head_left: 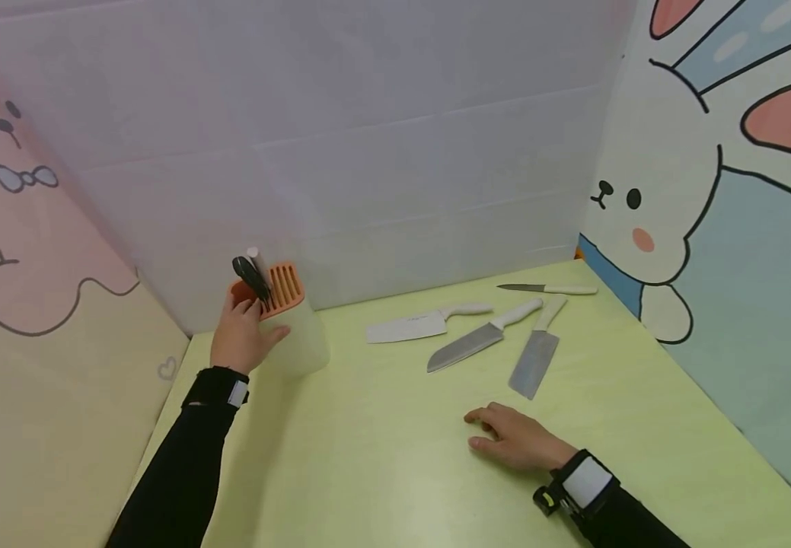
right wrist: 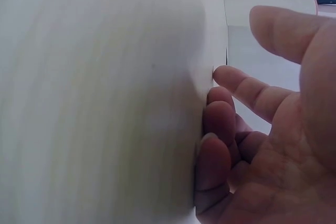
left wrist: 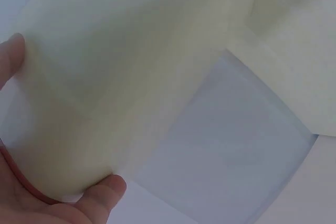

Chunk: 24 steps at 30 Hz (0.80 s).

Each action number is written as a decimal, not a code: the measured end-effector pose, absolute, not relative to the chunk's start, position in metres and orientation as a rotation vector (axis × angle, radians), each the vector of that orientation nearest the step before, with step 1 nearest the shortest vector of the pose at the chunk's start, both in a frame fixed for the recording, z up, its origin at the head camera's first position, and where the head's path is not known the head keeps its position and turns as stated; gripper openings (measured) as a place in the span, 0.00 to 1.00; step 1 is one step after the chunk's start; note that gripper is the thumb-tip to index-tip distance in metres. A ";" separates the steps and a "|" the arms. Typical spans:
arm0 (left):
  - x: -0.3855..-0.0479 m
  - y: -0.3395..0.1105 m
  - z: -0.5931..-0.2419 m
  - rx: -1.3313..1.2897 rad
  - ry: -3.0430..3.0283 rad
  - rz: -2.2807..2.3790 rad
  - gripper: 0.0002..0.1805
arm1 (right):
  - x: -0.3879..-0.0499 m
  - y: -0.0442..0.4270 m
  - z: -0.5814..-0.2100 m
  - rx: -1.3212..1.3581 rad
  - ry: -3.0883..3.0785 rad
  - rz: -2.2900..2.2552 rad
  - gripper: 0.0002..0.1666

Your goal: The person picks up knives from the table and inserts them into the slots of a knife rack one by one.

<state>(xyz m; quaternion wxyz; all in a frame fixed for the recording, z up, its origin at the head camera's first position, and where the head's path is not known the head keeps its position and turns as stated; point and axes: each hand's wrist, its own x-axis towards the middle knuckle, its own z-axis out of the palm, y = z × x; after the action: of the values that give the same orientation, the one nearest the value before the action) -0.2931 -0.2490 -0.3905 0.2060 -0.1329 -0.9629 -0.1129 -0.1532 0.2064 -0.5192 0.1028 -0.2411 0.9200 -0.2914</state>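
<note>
At the back left stands a cream knife block [head_left: 302, 342] with an orange slotted top [head_left: 287, 285]. My left hand [head_left: 240, 335] grips it at the rim, fingers over the near-left edge and thumb along the side. The left wrist view shows the thumb and a finger against the block's pale wall [left wrist: 121, 77]. Poking out of the top are a dark handle [head_left: 250, 275] and a white handle [head_left: 256, 259]; their lower parts are hidden. My right hand [head_left: 515, 438] rests on the table holding nothing, its fingers loosely curled with fingertips touching the surface.
Right of the block lie a white-handled cleaver [head_left: 409, 328], a santoku knife [head_left: 467, 348], a smaller cleaver [head_left: 535, 363] and a paring knife [head_left: 566, 289]. Walls with printed cartoons border the pale yellow table [head_left: 368, 457] on both sides; a plain wall [head_left: 402, 167] closes the back.
</note>
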 end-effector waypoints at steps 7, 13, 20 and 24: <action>-0.253 -0.230 -0.401 -0.300 -2.558 -0.297 0.40 | -0.154 0.205 -0.518 -0.708 2.710 -0.865 0.29; -0.220 -0.213 -0.405 -0.320 -2.481 -0.303 0.38 | -0.155 0.205 -0.520 -0.707 2.710 -0.860 0.29; -0.194 -0.202 -0.406 -0.292 -2.439 -0.277 0.38 | -0.156 0.204 -0.520 -0.712 2.696 -0.868 0.28; -0.184 -0.197 -0.406 -0.269 -2.427 -0.266 0.39 | -0.157 0.204 -0.518 -0.700 2.704 -0.856 0.27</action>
<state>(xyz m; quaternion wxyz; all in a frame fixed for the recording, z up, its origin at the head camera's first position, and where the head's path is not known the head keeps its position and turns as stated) -0.1844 -0.1973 -0.4064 0.3362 -0.1031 -0.9305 -0.1022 -0.1569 0.2040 -0.5180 0.1099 -0.2381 0.9200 -0.2913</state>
